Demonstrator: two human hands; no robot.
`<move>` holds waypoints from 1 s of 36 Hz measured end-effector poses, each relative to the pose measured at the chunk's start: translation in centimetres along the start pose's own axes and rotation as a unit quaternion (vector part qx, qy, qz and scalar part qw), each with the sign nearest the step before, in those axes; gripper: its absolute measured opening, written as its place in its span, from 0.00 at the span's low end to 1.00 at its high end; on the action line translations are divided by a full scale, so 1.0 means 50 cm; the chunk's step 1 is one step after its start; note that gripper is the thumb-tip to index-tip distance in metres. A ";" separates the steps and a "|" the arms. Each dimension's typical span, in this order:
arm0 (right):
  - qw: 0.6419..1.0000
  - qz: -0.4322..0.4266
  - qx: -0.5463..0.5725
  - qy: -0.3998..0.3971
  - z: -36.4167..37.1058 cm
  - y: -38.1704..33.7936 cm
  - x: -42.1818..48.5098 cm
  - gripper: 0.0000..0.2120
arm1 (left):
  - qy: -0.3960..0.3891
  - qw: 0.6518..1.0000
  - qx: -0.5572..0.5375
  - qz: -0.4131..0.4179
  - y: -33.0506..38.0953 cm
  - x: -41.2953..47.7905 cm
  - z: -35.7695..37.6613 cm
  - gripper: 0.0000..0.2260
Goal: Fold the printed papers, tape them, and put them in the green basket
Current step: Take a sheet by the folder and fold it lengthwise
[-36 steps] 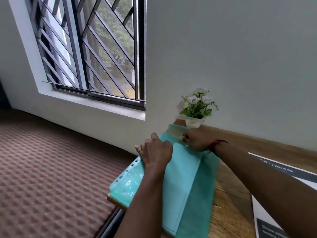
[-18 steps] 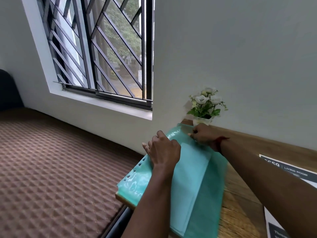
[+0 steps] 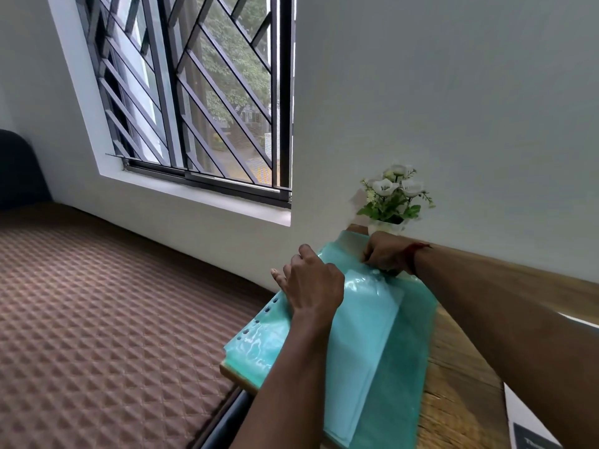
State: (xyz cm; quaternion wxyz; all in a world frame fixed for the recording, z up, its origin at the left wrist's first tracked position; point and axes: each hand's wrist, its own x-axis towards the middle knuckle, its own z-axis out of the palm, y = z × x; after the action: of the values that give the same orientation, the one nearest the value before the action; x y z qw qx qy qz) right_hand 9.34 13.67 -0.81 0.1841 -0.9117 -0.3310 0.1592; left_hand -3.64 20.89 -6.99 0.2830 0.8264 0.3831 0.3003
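Note:
A green plastic sleeve with punched holes along its left edge lies on the left end of the wooden table. A white paper shows through it. My left hand rests on the sleeve's left part with bent fingers and presses it down. At the far end of the sleeve, my right hand pinches the plastic by the paper's top edge. Whether it also holds the paper is hidden. A printed sheet lies at the right, partly under my right arm. No green basket is in view.
A small white pot of white flowers stands against the wall just behind my right hand. The table's left edge drops off beside the sleeve to a brown patterned floor. A barred window is at the left.
My head has turned a little, so the scene sits further right. Both hands stay on the sleeve, and the plastic near the right hand now bulges up.

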 end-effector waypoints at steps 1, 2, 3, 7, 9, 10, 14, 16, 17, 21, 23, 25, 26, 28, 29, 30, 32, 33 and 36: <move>1.000 0.004 0.004 0.000 -0.001 0.001 0.000 0.08 | 0.000 1.000 -0.001 0.000 0.000 0.000 0.000 0.20; 1.000 0.008 0.009 0.002 -0.002 0.002 0.000 0.08 | 0.001 1.000 -0.001 0.000 0.000 0.000 0.001 0.20; 1.000 0.009 0.011 0.007 -0.001 0.003 0.000 0.09 | 0.001 1.000 -0.002 0.000 0.000 0.000 0.001 0.19; 1.000 -0.002 0.016 0.020 0.003 0.003 0.001 0.10 | 0.004 1.000 -0.002 -0.003 0.001 0.000 0.001 0.19; 1.000 -0.002 0.022 0.019 0.004 0.004 0.000 0.10 | 0.005 1.000 0.000 -0.004 0.001 0.000 0.001 0.19; 1.000 -0.003 0.022 0.020 0.004 0.005 -0.001 0.10 | 0.006 1.000 0.000 -0.004 0.001 0.000 0.001 0.19; 0.999 -0.009 0.026 0.033 0.004 0.007 -0.003 0.12 | 0.007 1.000 -0.004 -0.003 0.001 -0.001 0.001 0.19; 0.999 -0.010 0.032 0.033 0.001 0.007 -0.003 0.13 | 0.010 1.000 -0.005 -0.002 0.002 -0.001 0.000 0.19; 0.999 -0.011 0.035 0.032 0.000 0.007 -0.003 0.13 | 0.011 1.000 -0.004 -0.002 0.002 -0.001 0.000 0.19; 0.999 -0.020 0.031 0.036 -0.002 0.008 -0.007 0.12 | 0.015 1.000 -0.005 -0.002 0.003 -0.002 0.000 0.18; 0.999 -0.025 0.024 0.038 -0.001 0.007 -0.010 0.13 | 0.018 1.000 -0.006 -0.002 0.003 -0.002 0.000 0.19; 0.999 -0.030 0.018 0.040 0.000 0.006 -0.012 0.13 | 0.018 1.000 -0.008 -0.002 0.002 -0.002 0.000 0.19; 0.999 -0.033 0.015 0.041 0.000 0.005 -0.014 0.14 | 0.018 1.000 -0.008 -0.002 0.002 -0.002 0.000 0.19; 0.998 -0.041 0.010 0.042 0.000 0.004 -0.016 0.15 | 0.018 1.000 -0.007 -0.001 0.002 -0.002 0.000 0.19; 0.998 -0.045 0.006 0.042 -0.001 0.004 -0.017 0.15 | 0.018 1.000 -0.007 0.000 0.002 -0.002 0.000 0.19; 0.998 -0.048 0.002 0.041 -0.001 0.004 -0.017 0.15 | 0.018 1.000 -0.007 0.001 0.002 -0.002 0.000 0.19; 0.998 -0.053 -0.007 0.031 -0.002 0.003 -0.017 0.13 | 0.017 1.000 -0.007 0.002 0.001 -0.003 0.000 0.19; 0.998 -0.056 -0.014 0.024 -0.002 0.002 -0.018 0.13 | 0.018 1.000 -0.008 0.001 0.001 -0.003 0.000 0.19; 0.997 -0.068 -0.034 0.015 -0.002 0.002 -0.018 0.11 | 0.017 1.000 -0.007 -0.002 0.003 -0.003 -0.001 0.19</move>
State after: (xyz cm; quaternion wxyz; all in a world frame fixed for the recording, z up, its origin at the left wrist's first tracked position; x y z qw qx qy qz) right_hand 8.77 12.97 -0.63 0.1681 -0.8951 -0.3947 0.1210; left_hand -3.71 20.69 -6.90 0.2825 0.8186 0.3872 0.3164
